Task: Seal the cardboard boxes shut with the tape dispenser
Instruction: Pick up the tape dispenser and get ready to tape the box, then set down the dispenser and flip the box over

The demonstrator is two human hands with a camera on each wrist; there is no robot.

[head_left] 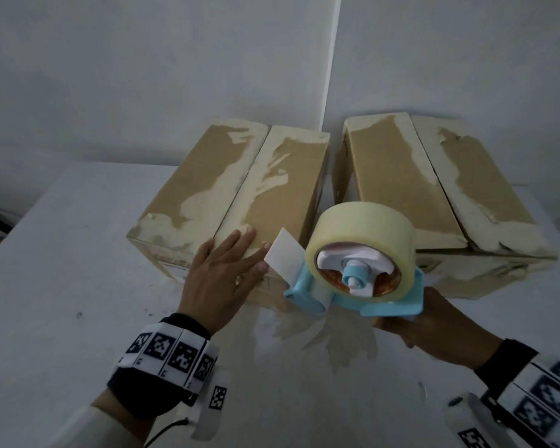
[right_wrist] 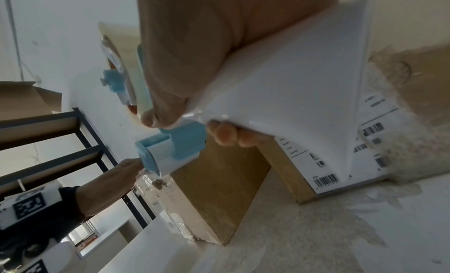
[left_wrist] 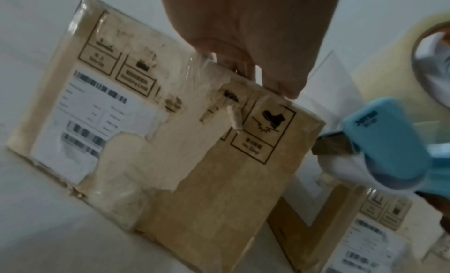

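Note:
Two closed cardboard boxes stand side by side on the white table [head_left: 78,253]. The left box [head_left: 207,185] and the right box [head_left: 398,176] each have a bare seam between their top flaps and torn paper patches. My left hand [head_left: 240,253] lies flat with straight fingers on the near edge of the left box's top, by the seam. My right hand [head_left: 408,328] grips the handle of the blue tape dispenser [head_left: 388,305], which carries a roll of clear tape [head_left: 362,224]. The dispenser's nose [left_wrist: 384,142] hovers at the left box's near right corner [left_wrist: 304,123], just beside my left thumb.
White walls meet in a corner right behind the boxes. Old tape residue [head_left: 330,341] marks the table in front of the boxes. A dark metal shelf rack [right_wrist: 85,152] stands off to the left. The table's left edge runs diagonally.

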